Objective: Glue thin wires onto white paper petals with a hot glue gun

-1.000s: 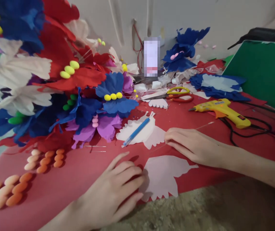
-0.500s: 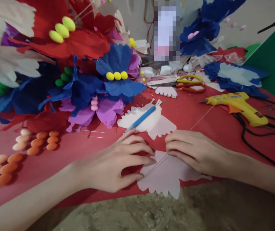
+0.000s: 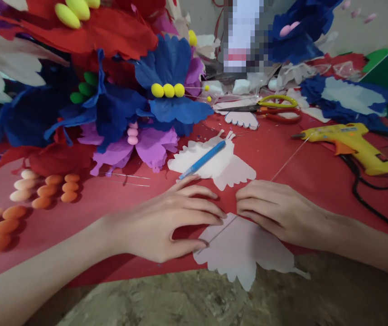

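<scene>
A pale pink butterfly-shaped cutout lies at the front edge of the red tabletop, its lower scallops jutting past the edge. Across it runs a thin straight wire, which passes under my right hand and continues toward the glue gun. The fingers of my right hand are pressed together on this wire over the cutout's upper edge; their tips are partly hidden. My left hand has its fingers spread, thumb and fingertips touching the cutout's left side beside the wire. Just beyond lie white butterfly cutouts with a blue pen on top.
A yellow glue gun with a black cord lies right. Scissors rest at the back. Blue, red and purple butterflies crowd the left, behind orange egg-shaped pieces. Two thin wires lie near the purple butterfly.
The wire and its shadow, apart before, now nearly merge on the cutout. The cutout has turned slightly, with more of it past the table edge. The camera view has shifted a little.
</scene>
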The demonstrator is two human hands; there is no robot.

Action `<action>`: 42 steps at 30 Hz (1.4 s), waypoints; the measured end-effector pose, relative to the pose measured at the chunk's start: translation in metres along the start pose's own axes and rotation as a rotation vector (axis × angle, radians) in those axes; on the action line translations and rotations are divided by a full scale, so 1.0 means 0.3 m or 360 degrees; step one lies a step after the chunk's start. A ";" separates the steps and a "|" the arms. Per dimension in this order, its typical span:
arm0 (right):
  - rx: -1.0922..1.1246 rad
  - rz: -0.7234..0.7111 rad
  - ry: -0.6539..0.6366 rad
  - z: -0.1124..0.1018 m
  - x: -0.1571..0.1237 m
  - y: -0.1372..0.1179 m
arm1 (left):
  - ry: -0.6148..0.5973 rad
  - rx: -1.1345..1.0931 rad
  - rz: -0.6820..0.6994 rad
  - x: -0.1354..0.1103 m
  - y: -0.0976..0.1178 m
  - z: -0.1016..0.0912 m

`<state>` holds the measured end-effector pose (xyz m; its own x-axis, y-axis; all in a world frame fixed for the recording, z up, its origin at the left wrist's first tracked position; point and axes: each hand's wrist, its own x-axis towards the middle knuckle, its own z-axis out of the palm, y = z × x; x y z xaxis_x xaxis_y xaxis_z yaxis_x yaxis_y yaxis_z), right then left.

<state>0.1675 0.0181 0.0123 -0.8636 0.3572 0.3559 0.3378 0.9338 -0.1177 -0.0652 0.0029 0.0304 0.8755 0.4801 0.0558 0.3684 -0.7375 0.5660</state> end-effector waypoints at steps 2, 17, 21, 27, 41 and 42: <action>-0.0010 -0.0003 0.0011 0.001 -0.001 -0.001 | 0.0009 0.0013 0.0006 0.001 0.000 0.003; 0.0113 0.0013 -0.0033 -0.012 -0.019 0.023 | -0.0054 0.0165 0.0079 -0.003 -0.009 0.015; 0.0204 0.0097 -0.0056 -0.016 -0.037 0.035 | -0.0061 0.0172 0.0096 -0.004 -0.011 0.016; 0.0238 0.0133 -0.0075 -0.016 -0.037 0.033 | -0.0058 0.0214 0.0131 -0.006 -0.012 0.018; 0.0210 0.0131 0.0012 -0.035 -0.028 0.039 | -0.0026 0.0336 0.0085 -0.013 -0.002 -0.010; 0.0201 0.0133 0.0038 -0.041 -0.026 0.039 | 0.0000 0.0364 0.0061 -0.014 -0.003 -0.014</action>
<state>0.1827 0.0260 0.0195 -0.8246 0.4349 0.3618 0.3572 0.8962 -0.2631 -0.0705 0.0036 0.0330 0.8901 0.4497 0.0735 0.3963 -0.8435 0.3625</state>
